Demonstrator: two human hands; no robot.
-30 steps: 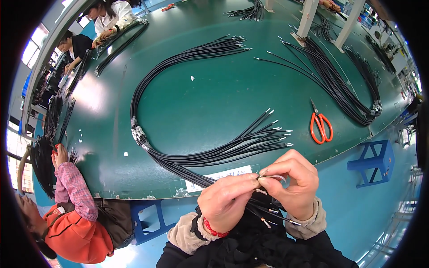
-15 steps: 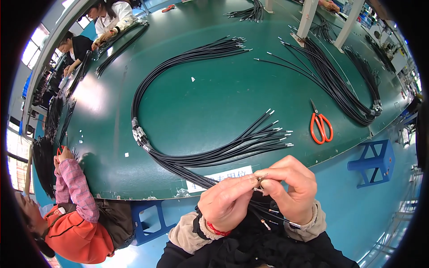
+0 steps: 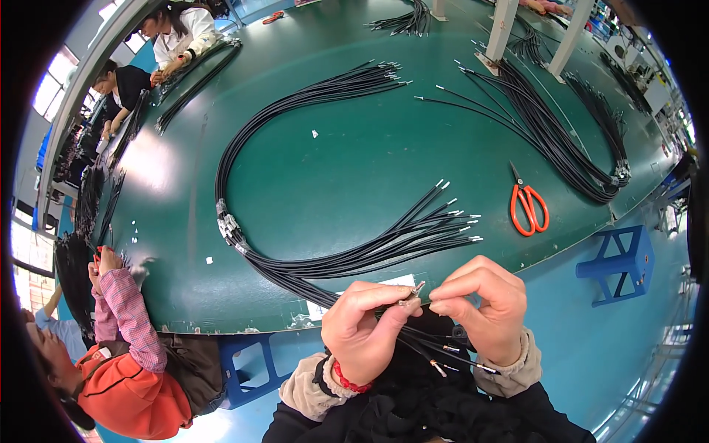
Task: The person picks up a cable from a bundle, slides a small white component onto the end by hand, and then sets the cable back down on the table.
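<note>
My left hand (image 3: pixel 365 325) pinches the metal-tipped end of a black cable (image 3: pixel 410 294) between thumb and forefinger, just off the near edge of the green table (image 3: pixel 354 155). My right hand (image 3: pixel 484 303) meets it fingertip to fingertip at that same cable end. More black cable ends (image 3: pixel 443 354) hang below my hands over my lap. A long bundle of black cables (image 3: pixel 295 258), taped at the left bend, loops across the table, and its free ends (image 3: pixel 454 221) fan out just beyond my hands.
Orange-handled scissors (image 3: pixel 528 207) lie right of the fan of ends. Another cable bundle (image 3: pixel 569 148) curves along the right side. A person in an orange top (image 3: pixel 118 362) sits at my left; two people (image 3: pixel 148 52) work at the far left. Blue stools (image 3: pixel 617 262) stand below.
My hands have shifted slightly, with the cable tip now raised a little between the fingertips. The person at left has lowered the raised arm a bit.
</note>
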